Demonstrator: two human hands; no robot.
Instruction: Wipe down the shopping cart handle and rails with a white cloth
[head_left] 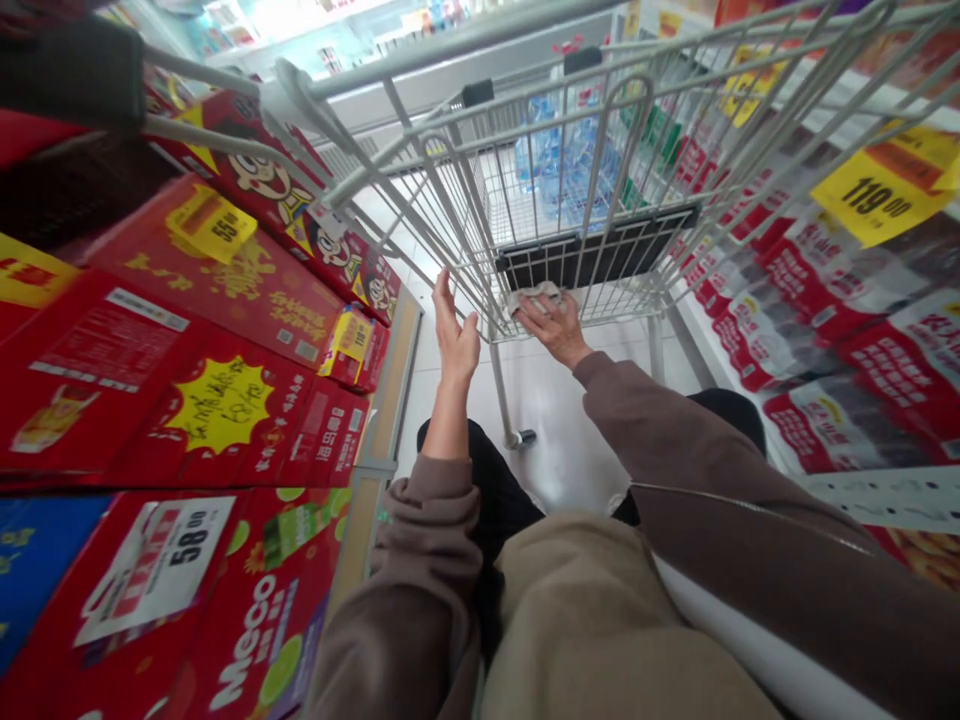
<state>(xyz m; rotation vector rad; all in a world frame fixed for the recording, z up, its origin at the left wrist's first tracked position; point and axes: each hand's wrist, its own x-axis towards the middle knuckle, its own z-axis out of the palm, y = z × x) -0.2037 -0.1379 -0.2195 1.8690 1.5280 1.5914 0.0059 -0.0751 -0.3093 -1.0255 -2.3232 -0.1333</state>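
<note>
A wire shopping cart (465, 170) stands ahead of me, seen from above and tilted in the picture. My left hand (456, 328) is raised with its fingers apart, holding nothing, just beside the cart's near corner. My right hand (553, 328) lies on the cart's near wire edge and presses a crumpled white cloth (535, 296) there. Inside the cart are bottled-water packs (566, 160) in clear wrap, partly hidden behind the wires. A black panel (596, 252) sits across the cart's near end.
Stacked red gift boxes (217, 390) with yellow price tags fill the left side. Red-labelled packs (817, 320) with a yellow 119.00 tag (877, 190) line the right. Between them runs a pale tiled floor (555, 410) under the cart's wheel (521, 438).
</note>
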